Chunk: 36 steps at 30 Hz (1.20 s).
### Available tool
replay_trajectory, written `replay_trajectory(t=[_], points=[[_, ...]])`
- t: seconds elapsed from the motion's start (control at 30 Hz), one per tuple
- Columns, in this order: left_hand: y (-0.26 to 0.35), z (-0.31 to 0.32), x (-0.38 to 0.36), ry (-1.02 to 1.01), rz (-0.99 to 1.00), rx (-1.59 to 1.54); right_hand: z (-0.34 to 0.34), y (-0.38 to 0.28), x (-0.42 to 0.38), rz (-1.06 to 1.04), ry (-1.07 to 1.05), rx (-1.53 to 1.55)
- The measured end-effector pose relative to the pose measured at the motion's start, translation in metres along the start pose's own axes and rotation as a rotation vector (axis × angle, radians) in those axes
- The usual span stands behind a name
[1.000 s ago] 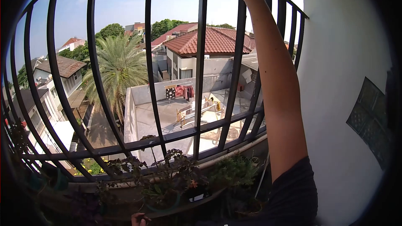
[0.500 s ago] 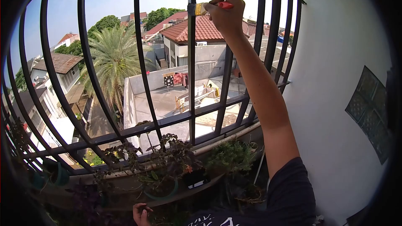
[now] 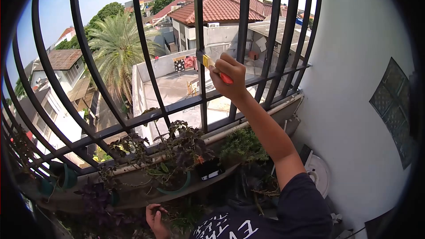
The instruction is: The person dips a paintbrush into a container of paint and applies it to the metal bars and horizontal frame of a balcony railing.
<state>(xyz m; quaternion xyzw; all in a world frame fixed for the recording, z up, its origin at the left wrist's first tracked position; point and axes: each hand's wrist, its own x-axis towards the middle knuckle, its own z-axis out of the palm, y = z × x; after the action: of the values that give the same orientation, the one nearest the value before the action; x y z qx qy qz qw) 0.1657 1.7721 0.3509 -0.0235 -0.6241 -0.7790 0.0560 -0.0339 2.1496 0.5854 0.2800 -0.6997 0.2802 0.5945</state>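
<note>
My right hand (image 3: 229,76) is closed around a paintbrush (image 3: 206,61) with a yellow band and a red handle end. Its dark bristles touch the side of a black metal bar (image 3: 200,40) of the railing, above the horizontal rail (image 3: 183,103). Low in the view, my left hand (image 3: 156,222) hangs in front of the plants. Its fingers are loosely bent and apart, with dark marks near the fingertips and no object visible in them.
Potted plants (image 3: 177,144) line a ledge (image 3: 141,198) below the railing, some leaves reaching the bars. A white wall (image 3: 345,84) stands at the right, with a round pale object (image 3: 318,172) at its foot. Beyond the bars are rooftops (image 3: 221,9) and a palm (image 3: 117,46).
My right hand has moved down along the bar with the paintbrush, from near the top to closer to the horizontal rail. The view has tilted lower. My left hand has shifted slightly.
</note>
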Motion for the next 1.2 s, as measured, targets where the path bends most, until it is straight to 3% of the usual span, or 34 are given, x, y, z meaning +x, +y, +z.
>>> replay_trajectory(t=[0.2, 0.57, 0.7, 0.8, 1.03, 1.2], points=[[-0.004, 0.009, 0.002, 0.025, -0.019, -0.043, 0.0, 0.002, -0.057, 0.12, -0.03, -0.012], [-0.012, 0.022, 0.009, 0.013, -0.038, -0.017, 0.017, 0.001, -0.152, 0.102, -0.069, -0.053], [-0.015, 0.021, 0.009, 0.027, -0.042, -0.007, 0.01, -0.013, -0.153, 0.132, -0.077, -0.064], [-0.016, 0.022, 0.01, 0.04, -0.058, -0.004, 0.017, -0.006, -0.168, 0.03, 0.024, -0.001], [-0.014, 0.038, 0.02, 0.067, -0.07, 0.025, 0.002, 0.02, -0.18, 0.056, 0.017, -0.239], [-0.016, 0.048, 0.029, 0.034, -0.079, 0.033, 0.01, 0.007, -0.177, 0.01, 0.157, -0.089]])
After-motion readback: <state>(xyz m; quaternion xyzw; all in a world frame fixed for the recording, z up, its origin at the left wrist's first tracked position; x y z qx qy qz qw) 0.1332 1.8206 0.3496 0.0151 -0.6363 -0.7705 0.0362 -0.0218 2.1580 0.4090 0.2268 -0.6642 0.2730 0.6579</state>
